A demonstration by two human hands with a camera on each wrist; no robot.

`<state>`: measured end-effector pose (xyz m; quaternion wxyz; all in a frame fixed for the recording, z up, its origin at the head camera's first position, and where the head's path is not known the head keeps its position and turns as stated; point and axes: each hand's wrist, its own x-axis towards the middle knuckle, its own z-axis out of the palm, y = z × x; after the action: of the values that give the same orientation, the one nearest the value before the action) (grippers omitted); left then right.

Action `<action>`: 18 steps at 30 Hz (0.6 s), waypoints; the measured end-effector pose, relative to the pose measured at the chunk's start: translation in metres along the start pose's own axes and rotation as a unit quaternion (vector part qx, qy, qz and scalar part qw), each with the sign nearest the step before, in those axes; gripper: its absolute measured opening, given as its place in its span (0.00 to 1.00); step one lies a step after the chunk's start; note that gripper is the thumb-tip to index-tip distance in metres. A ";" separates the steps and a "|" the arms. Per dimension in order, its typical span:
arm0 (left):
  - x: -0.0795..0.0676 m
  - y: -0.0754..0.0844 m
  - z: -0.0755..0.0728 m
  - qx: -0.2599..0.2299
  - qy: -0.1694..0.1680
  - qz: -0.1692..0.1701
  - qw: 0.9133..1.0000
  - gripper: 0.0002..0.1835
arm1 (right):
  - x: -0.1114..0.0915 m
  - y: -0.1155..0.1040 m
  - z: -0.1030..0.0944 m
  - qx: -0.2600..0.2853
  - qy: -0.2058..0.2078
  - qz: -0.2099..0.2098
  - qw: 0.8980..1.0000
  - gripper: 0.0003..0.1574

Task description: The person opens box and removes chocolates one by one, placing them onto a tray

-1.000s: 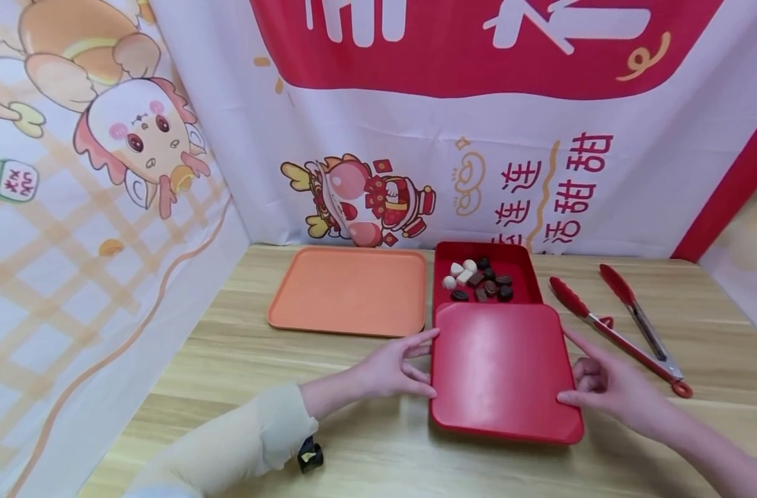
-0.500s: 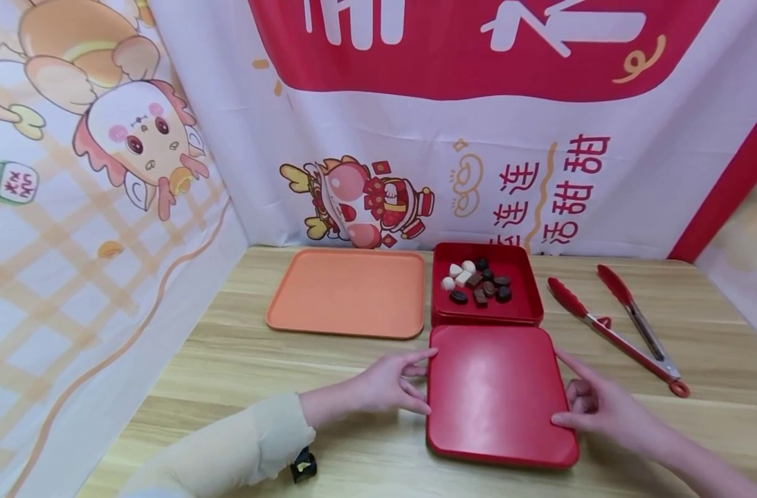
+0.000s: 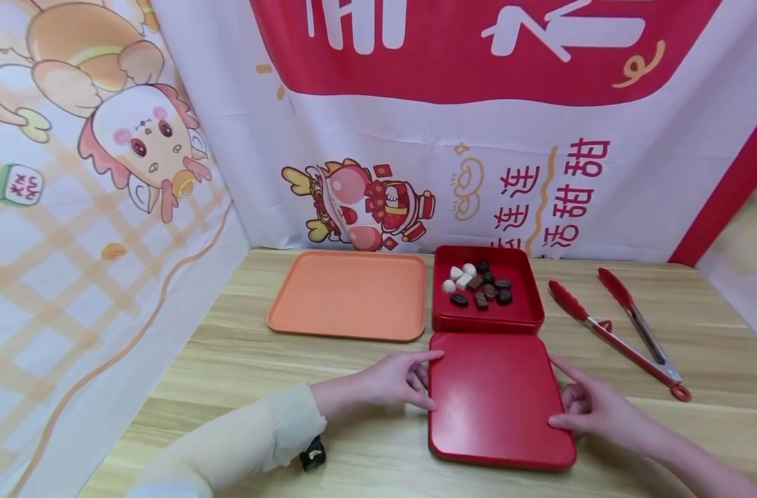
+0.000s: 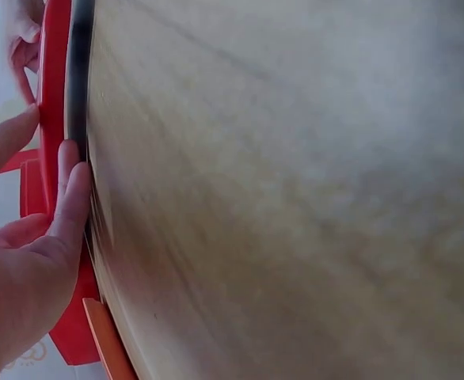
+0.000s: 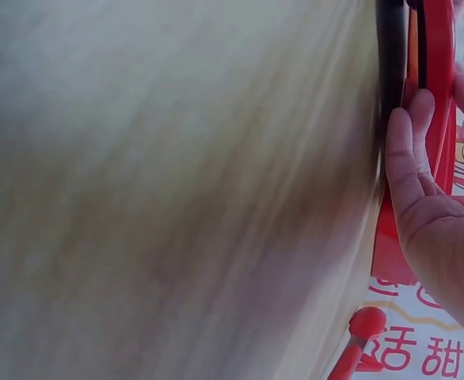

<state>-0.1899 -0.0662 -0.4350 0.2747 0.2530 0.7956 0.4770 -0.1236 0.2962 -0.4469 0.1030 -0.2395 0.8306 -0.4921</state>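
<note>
In the head view a flat red lid [image 3: 499, 401] with rounded corners lies low over the near part of the table. My left hand [image 3: 398, 380] holds its left edge, thumb and index finger spread along the rim. At the right edge my right hand [image 3: 593, 408] grips it the same way. Both wrist views show fingers against the lid's side, with a dark strip beneath it; whether it touches the table I cannot tell. Just behind the lid stands an uncovered red box [image 3: 522, 297], holding several white and dark chocolates [image 3: 481, 283].
An orange tray [image 3: 347, 297] lies left of the box. Red-tipped tongs [image 3: 627, 346] lie spread on the right of the wooden table [image 3: 241, 366]. A printed cloth [image 3: 366, 124] hangs along the back edge.
Both hands have brought the lid down and toward me, away from the box. The box's front rim, covered before, now shows. In the last half second the movement is slight.
</note>
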 end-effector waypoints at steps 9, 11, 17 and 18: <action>0.012 0.002 -0.006 0.032 -0.035 0.002 0.999 0.49 | 0.002 0.000 0.000 0.009 -0.019 0.028 0.999 0.57; 0.014 0.004 -0.008 0.046 -0.045 -0.005 0.998 0.49 | 0.003 0.000 0.000 0.015 -0.026 0.036 0.999 0.57; 0.018 0.008 -0.012 0.083 -0.078 -0.012 0.993 0.50 | 0.004 0.001 -0.003 0.025 -0.043 0.055 0.997 0.57; 0.019 0.008 -0.013 0.089 -0.085 -0.011 0.992 0.50 | 0.004 0.001 -0.003 0.026 -0.046 0.058 0.997 0.57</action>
<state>-0.2111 -0.0582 -0.4264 0.3232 0.3072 0.8114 0.3780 -0.1288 0.2973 -0.4462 0.1759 -0.2106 0.8241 -0.4955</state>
